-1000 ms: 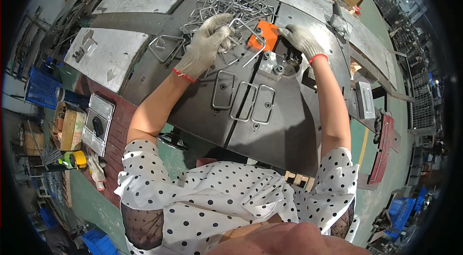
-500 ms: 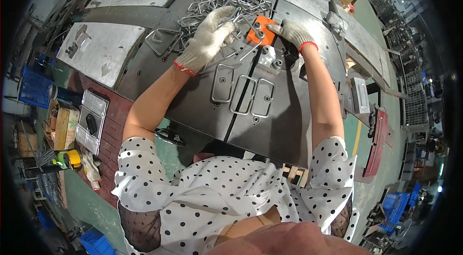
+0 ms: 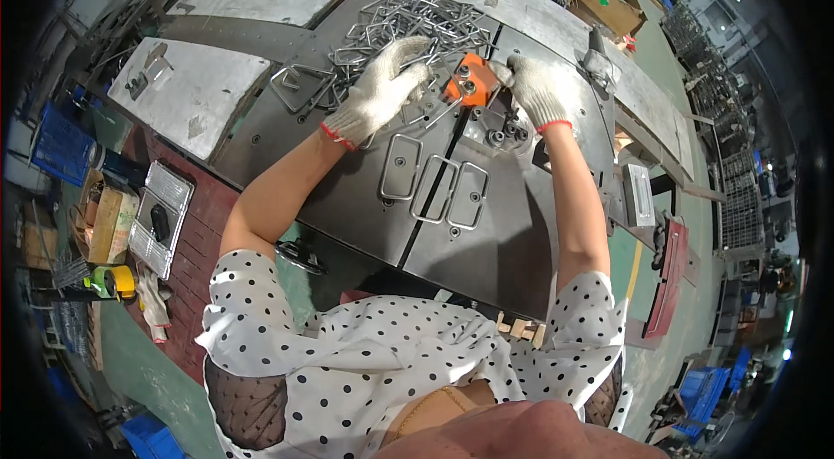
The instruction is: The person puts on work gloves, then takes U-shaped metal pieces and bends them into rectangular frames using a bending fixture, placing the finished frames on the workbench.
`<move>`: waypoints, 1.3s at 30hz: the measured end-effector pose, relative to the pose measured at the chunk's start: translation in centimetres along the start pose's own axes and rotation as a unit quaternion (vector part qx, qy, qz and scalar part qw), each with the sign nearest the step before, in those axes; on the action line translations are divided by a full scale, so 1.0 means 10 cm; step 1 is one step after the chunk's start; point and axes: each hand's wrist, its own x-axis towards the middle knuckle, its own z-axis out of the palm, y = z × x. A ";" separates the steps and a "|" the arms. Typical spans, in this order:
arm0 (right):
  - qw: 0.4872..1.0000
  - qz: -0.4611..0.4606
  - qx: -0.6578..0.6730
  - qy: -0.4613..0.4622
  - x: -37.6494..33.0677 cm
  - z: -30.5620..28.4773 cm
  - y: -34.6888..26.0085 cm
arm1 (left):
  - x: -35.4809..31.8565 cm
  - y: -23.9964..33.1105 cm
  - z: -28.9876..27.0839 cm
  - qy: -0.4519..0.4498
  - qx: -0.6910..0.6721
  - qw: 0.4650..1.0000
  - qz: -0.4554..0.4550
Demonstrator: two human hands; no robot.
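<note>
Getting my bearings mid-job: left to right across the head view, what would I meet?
Blue basket, silvery tray, left gloved hand, orange block, right gloved hand, silvery rectangular box.

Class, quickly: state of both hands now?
Left hand: beside the bent wires; grip cannot be told.
Right hand: beside the orange block; grip cannot be told.

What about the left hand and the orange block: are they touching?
Apart: the head view shows a narrow grey gap between the fingers of the gloved left hand and the nearest edge of the orange block.
</note>
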 end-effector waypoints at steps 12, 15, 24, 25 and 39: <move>0.998 -0.060 0.012 -0.021 -1.52 -0.19 -0.22 | -0.14 0.15 0.10 -0.096 -0.010 0.995 0.000; 0.979 -0.144 0.065 0.132 -1.45 -0.16 -0.23 | -0.19 0.16 0.12 -0.111 -0.007 0.994 0.001; 0.933 -0.187 0.302 0.063 -0.99 -0.27 -0.71 | -0.14 0.06 0.14 -0.160 -0.017 0.986 -0.028; 0.941 -0.133 0.311 0.020 -0.99 -0.31 -0.74 | -0.11 0.04 0.15 -0.156 -0.042 0.986 -0.038; 0.947 -0.242 0.206 -0.041 -1.38 -0.32 -0.19 | -0.05 -0.04 0.03 -0.077 -0.050 0.996 -0.007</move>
